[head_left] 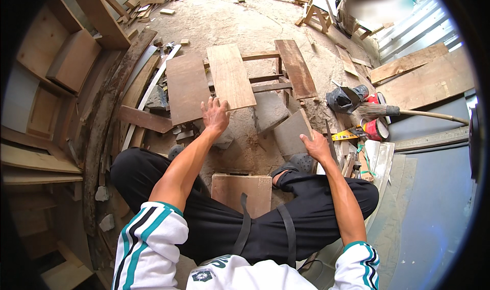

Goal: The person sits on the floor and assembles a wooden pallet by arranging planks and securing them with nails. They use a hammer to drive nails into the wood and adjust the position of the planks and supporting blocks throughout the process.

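My left hand [215, 115] lies with fingers spread on the near end of a pale plywood board [230, 75], nothing gripped. To its left is a darker brown board [187, 88]. Both boards rest side by side across a low wooden frame [263, 79]. A narrow, weathered plank [295, 68] lies over the frame's right end. Closer to me, my right hand [317, 146] is closed on the near corner of a flat grey-faced board [291, 136] with a light wooden edge, tilted beside the frame. Its far fingers are partly hidden.
Between my legs stands a wooden box [242, 193]. At right lie a brush [377, 109], red cans [375, 128], a yellow square [345, 135] and a black-wrapped tool [347, 98]. Wooden cabinets [71, 60] line the left. Another person [349, 9] sits far right among scraps.
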Demonstrator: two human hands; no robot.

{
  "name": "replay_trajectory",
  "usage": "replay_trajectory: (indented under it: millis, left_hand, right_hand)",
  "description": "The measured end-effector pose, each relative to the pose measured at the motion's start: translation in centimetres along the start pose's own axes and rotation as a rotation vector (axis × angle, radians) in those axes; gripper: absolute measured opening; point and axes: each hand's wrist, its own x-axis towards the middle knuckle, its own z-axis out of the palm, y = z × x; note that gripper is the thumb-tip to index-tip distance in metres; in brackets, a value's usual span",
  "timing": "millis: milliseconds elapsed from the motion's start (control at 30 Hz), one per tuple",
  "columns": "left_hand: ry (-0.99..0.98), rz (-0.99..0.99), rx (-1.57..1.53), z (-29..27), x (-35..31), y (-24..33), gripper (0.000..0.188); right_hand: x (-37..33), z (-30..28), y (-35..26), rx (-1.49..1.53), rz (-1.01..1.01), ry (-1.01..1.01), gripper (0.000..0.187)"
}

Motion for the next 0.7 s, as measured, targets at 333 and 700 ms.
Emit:
replay_trajectory:
  millis: [333,700]
  left_hand:
    - [0.018,0.050,-0.007,0.6,-0.2,-0.4,0.048]
    - [-0.086,0.128,0.071,0.2,-0.9,-1.8,0.069]
  right_hand:
    - [0.3,-0.2,-0.2,0.019,-0.005,-0.017,0.042]
    - [0.2,0.1,-1.9,-0.094,-0.055,0.000,0.042]
